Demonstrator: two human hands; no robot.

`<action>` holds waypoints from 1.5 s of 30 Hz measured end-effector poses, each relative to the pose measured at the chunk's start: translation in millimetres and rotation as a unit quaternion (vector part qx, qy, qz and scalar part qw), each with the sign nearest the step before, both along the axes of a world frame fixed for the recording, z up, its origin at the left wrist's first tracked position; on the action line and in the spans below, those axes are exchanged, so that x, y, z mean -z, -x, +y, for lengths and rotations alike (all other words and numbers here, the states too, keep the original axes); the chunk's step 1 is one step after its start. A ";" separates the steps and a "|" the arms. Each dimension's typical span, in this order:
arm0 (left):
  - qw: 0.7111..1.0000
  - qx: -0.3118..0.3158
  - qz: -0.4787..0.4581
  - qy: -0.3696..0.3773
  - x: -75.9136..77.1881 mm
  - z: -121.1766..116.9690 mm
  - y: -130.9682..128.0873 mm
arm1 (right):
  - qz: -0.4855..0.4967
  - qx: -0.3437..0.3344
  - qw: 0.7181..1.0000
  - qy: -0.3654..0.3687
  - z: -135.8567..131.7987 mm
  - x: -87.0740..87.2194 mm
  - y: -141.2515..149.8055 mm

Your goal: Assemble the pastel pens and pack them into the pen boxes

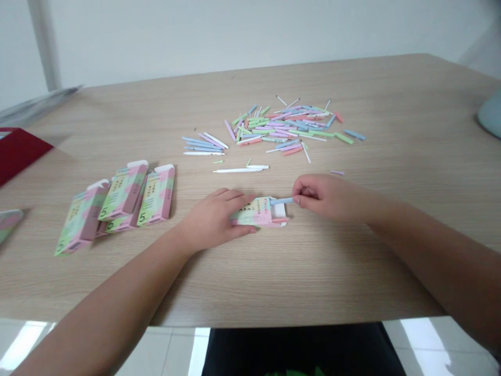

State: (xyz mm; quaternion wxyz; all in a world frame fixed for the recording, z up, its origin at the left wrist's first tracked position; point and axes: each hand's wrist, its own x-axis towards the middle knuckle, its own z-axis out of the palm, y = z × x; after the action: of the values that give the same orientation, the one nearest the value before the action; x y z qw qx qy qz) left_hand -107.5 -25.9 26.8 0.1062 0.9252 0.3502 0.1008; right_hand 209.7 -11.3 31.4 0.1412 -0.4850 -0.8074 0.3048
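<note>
My left hand (213,216) is closed around a small pink and green box (254,211) that lies flat on the wooden table (274,271), its open flap facing right. My right hand (323,196) pinches a light blue pen piece (282,200) whose far end sits in the box's opening. A pink piece shows at the lower edge of that opening.
A scattered pile of pastel pen parts (287,125) lies further back, with white pens (240,169) nearer. Several matching boxes (125,201) lie at the left. A red item (18,149) sits at the left edge, a pale blue object (491,115) at the right edge.
</note>
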 end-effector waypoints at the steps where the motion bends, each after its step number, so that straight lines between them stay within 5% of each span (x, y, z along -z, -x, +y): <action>1: 1.000 -0.001 -0.005 0.001 0.1 0.4 0.3 | 0.005 -0.008 1.000 -0.005 -0.5 0.8 1.1; 8: 1.000 -0.009 -0.009 0.000 0.9 0.4 0.1 | 0.016 -0.032 0.993 -0.112 -0.7 13.3 12.0; 15: 1.000 -0.005 -0.018 0.010 0.3 -1.4 -2.5 | 0.065 -0.032 0.994 -0.077 -5.4 22.0 31.6; 21: 1.000 -0.024 -0.017 0.001 3.2 2.0 -0.8 | 0.108 -0.048 0.983 -0.141 -8.3 14.6 28.1; 31: 0.999 -0.033 -0.006 0.003 3.3 2.1 0.0 | -0.002 -0.163 0.985 -0.060 -8.7 7.0 14.3; 45: 0.999 -0.044 -0.002 0.013 1.9 2.9 -0.5 | -0.091 -0.210 0.966 -0.119 -4.3 5.6 4.6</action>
State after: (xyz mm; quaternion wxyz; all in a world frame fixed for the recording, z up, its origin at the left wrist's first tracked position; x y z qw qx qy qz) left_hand -107.0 -23.0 24.9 0.1144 0.9073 0.3912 0.1032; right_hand 205.1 -15.6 25.8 0.0566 -0.3095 -0.9312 0.1838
